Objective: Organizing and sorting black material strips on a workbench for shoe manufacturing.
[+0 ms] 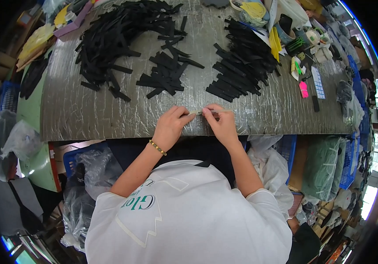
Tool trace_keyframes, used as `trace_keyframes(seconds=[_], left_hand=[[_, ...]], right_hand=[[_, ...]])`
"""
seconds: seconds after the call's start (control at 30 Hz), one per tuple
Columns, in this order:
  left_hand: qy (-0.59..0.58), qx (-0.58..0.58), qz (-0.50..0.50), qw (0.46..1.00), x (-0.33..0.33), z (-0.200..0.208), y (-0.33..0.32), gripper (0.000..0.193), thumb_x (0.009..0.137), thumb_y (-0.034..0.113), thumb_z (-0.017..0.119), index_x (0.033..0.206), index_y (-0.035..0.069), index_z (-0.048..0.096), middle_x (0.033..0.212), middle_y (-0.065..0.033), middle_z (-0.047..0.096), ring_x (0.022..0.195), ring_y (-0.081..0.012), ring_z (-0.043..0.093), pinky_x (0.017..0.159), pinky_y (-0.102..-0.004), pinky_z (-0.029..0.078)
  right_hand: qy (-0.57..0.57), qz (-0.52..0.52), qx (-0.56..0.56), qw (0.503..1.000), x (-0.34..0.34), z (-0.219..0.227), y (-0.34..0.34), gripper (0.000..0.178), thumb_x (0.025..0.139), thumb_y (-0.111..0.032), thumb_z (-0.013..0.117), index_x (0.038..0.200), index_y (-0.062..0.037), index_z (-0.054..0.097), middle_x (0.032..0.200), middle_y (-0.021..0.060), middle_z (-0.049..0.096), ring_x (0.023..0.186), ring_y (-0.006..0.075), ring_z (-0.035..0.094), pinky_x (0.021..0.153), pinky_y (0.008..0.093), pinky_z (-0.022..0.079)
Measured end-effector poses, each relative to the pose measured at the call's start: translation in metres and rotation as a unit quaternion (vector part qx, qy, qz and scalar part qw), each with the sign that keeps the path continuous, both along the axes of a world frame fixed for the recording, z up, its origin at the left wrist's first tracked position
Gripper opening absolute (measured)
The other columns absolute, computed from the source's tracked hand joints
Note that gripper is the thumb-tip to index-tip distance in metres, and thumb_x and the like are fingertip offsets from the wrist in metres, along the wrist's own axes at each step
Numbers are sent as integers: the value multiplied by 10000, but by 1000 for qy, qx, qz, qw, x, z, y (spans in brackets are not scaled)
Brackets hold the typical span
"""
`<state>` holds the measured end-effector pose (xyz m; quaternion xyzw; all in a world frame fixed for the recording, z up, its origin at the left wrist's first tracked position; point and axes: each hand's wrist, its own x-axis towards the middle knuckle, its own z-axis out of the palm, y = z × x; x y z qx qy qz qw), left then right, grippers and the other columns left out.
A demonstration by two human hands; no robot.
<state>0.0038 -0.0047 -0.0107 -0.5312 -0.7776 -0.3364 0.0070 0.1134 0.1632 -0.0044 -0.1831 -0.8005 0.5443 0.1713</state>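
Close to the table's near edge, my left hand (170,126) and my right hand (222,126) meet with their fingertips nearly together. Both are closed in a pinch on a small, thin, pale greenish strip (199,113); its exact kind is too small to make out. Beyond my hands lie cut black fabric strips: a big tangled heap (109,39) at the far left, a smaller loose pile (164,75) in the middle, and a flatter, more orderly row (239,66) to the right. A beaded bracelet (157,148) circles my left wrist.
The table (123,119) has a shiny, wrinkled covering. At its far right stand cups and tools, with a pink piece (303,89) and a small black bar (315,104) nearby. Plastic bags (98,169) and blue crates (286,154) sit below the near edge.
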Motion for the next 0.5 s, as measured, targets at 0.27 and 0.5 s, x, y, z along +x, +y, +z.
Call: trace_keyframes(seconds=[0.27, 0.5], left_hand=[[6, 0, 0, 1000, -1, 0, 1, 320, 789, 3, 634, 1062, 110, 763, 925, -41, 640, 868, -244, 620, 741, -353, 531], [-6, 2, 5, 1000, -2, 0, 1, 336, 789, -2, 624, 1084, 102, 747, 907, -44, 636, 857, -245, 620, 730, -358, 538]], right_hand=[[3, -4, 17, 1000, 0, -3, 1, 222, 963, -151, 643, 953, 67, 681, 858, 169, 693, 694, 256, 686, 645, 333, 515], [-18, 11, 21, 1000, 4, 1, 2, 222, 960, -154, 647, 951, 64, 688, 859, 165, 697, 693, 249, 677, 639, 331, 506]])
